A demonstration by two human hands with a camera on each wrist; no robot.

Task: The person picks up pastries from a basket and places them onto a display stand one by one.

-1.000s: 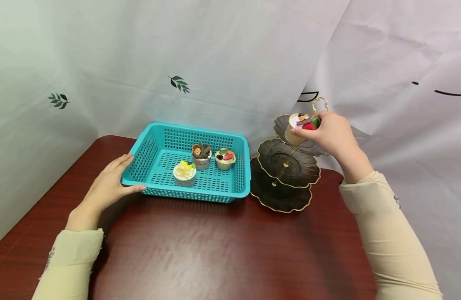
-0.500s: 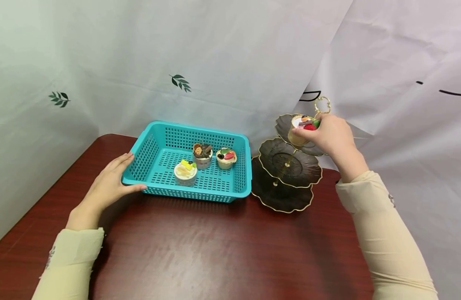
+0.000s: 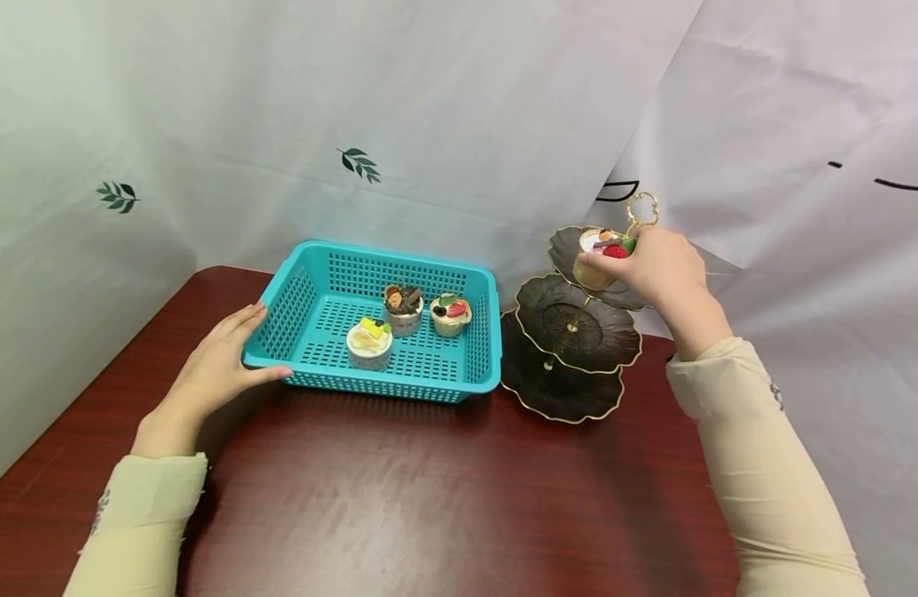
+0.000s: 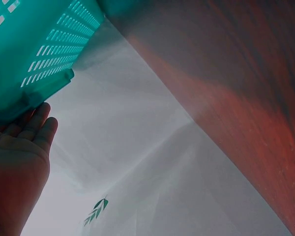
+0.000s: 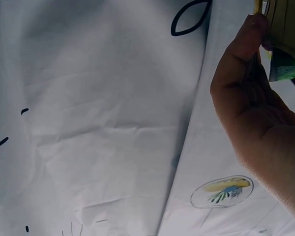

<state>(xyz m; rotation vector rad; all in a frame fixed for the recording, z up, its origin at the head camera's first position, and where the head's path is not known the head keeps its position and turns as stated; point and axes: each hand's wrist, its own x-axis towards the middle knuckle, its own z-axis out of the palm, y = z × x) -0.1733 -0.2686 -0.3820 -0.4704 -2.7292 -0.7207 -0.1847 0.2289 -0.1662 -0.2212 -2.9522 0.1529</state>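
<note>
My right hand (image 3: 663, 264) pinches a dessert cup (image 3: 593, 269) topped with cream, a strawberry and a green leaf. The cup stands upright at the top tier of a three-tier cake stand (image 3: 589, 327), beside its gold ring handle (image 3: 642, 207). In the right wrist view only the cup's pale ribbed side (image 5: 287, 29) and part of its topping show. My left hand (image 3: 212, 361) rests against the near left corner of a turquoise basket (image 3: 384, 385), fingers stretched along the side and thumb along the front rim. From the left wrist, its fingertips (image 4: 50, 125) show right under the rim.
Inside the basket sit a dessert cup with yellow fruit (image 3: 369, 344), one with chocolate and biscuit topping (image 3: 404, 311), and one with a strawberry slice (image 3: 449, 315). A pale cloth (image 3: 459, 108) hangs behind the dark red table (image 3: 444, 489). The stand's lower tiers overlap the table's right part.
The right hand and the dessert cup in it have shifted very slightly at the top tier. The left hand and the basket stay where they were.
</note>
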